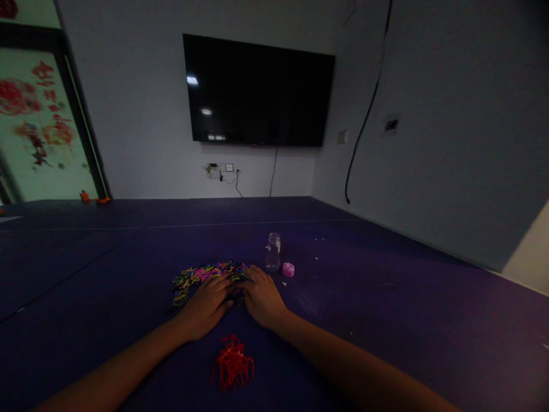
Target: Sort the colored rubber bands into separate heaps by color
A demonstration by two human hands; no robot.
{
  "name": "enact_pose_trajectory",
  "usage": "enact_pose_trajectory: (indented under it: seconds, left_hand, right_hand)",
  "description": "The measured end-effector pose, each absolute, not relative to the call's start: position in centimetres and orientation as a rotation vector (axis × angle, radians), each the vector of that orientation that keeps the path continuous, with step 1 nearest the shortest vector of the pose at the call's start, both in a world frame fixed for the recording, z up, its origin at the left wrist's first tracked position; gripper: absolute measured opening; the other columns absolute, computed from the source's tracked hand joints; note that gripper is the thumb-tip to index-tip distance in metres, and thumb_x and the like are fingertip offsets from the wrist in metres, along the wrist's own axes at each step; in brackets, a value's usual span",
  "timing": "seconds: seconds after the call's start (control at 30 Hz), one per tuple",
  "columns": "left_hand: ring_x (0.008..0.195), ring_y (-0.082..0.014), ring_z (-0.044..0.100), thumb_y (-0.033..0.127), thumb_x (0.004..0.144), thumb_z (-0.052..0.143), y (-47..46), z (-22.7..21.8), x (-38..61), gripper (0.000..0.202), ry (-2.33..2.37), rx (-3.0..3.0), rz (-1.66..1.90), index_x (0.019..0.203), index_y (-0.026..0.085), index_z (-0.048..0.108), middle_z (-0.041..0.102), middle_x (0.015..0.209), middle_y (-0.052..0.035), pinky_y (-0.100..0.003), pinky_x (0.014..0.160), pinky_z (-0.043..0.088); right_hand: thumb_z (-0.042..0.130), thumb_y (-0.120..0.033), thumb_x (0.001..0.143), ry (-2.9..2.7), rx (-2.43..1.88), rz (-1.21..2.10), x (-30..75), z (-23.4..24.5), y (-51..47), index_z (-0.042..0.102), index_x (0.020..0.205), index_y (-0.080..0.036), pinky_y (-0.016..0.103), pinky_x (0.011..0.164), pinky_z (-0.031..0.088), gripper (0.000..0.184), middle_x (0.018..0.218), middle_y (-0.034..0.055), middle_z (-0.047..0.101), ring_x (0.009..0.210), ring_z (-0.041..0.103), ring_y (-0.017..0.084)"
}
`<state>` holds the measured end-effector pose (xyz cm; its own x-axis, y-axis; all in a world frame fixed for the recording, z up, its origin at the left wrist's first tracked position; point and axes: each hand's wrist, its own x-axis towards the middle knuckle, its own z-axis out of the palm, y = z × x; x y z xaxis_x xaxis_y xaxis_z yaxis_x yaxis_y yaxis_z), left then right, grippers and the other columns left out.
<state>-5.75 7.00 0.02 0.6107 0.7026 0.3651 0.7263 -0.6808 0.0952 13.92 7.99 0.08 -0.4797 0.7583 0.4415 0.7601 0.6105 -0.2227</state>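
Note:
A loose pile of small multicoloured rubber bands (pixel 193 278) lies on the dark blue-purple surface. My left hand (pixel 206 306) rests over the near side of the pile, fingers stretched forward and thumb apart. From the right, my right hand (pixel 263 297) reaches onto the same pile, its fingers spread over the bands and close to the left fingertips. Between my forearms sits a separate heap of red rubber bands (pixel 233 364). Just beyond my right hand stands a clear uncapped bottle (pixel 273 253), with a pink cap (pixel 288 269) beside it.
The broad dark surface (pixel 407 320) reaches back to the walls, with small white scraps to the right. A large black television (pixel 259 91) hangs ahead above sockets and cables. A black cable (pixel 364 123) runs down the right wall. Orange objects (pixel 102 201) lie far left near a decorated door (pixel 40 126).

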Motion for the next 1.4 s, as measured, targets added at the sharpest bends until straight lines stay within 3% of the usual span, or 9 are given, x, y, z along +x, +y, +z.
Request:
enact_pose_trajectory:
  seconds: [0.27, 0.67, 0.87, 1.17, 1.4]
  left_hand:
    - [0.124, -0.0271, 0.044, 0.029, 0.09, 0.046, 6.86, -0.12, -5.81, 0.032, -1.311, -2.645, -0.619, 0.118, 0.022, 0.058, 0.057, 0.126, -0.0087, -0.05, 0.105, 0.032]
    - [0.129, -0.026, 0.038, 0.02, 0.09, 0.045, 7.37, -0.24, -5.84, 0.038, -1.293, -2.744, -0.541, 0.127, 0.023, 0.051, 0.053, 0.133, -0.0071, -0.052, 0.108, 0.028]
    - [0.125, -0.0263, 0.042, 0.016, 0.088, 0.045, 7.34, -0.23, -5.7, 0.037, -1.292, -2.732, -0.553, 0.123, 0.02, 0.055, 0.056, 0.127, -0.0082, -0.052, 0.106, 0.03]
    - [0.115, -0.0267, 0.051, 0.025, 0.087, 0.049, 6.85, -0.02, -5.65, 0.029, -1.307, -2.591, -0.7, 0.111, 0.02, 0.062, 0.063, 0.116, -0.0097, -0.048, 0.101, 0.037]
    - [0.112, -0.0281, 0.053, 0.026, 0.085, 0.049, 6.63, 0.33, -5.49, 0.027, -1.351, -2.568, -0.672, 0.108, 0.017, 0.061, 0.063, 0.117, -0.0129, -0.049, 0.096, 0.041]
  right_hand:
    - [0.046, -0.012, 0.083, -2.252, -1.219, 0.039, 13.9, 0.31, 7.81, 0.067, 0.107, -0.02, 0.042, 0.102, 0.033, 0.032, 0.126, 0.0094, 0.055, 0.126, 0.038, 0.026]
    - [0.047, -0.011, 0.084, -2.352, -1.148, 0.019, 13.82, 0.22, 8.0, 0.064, 0.111, -0.022, 0.044, 0.102, 0.032, 0.034, 0.125, 0.008, 0.055, 0.124, 0.039, 0.025]
    - [0.045, -0.014, 0.086, -2.386, -1.185, 0.0, 13.86, 0.29, 7.84, 0.066, 0.108, -0.021, 0.044, 0.102, 0.032, 0.031, 0.126, 0.0086, 0.054, 0.125, 0.038, 0.026]
    - [0.043, -0.015, 0.086, -2.325, -1.279, -0.012, 13.92, 0.17, 7.96, 0.062, 0.114, -0.017, 0.043, 0.103, 0.033, 0.034, 0.129, 0.01, 0.054, 0.127, 0.037, 0.027]
    - [0.039, -0.014, 0.089, -2.46, -1.04, -0.02, 13.66, 0.65, 7.79, 0.058, 0.119, -0.017, 0.043, 0.101, 0.036, 0.036, 0.127, 0.0087, 0.056, 0.125, 0.04, 0.025]
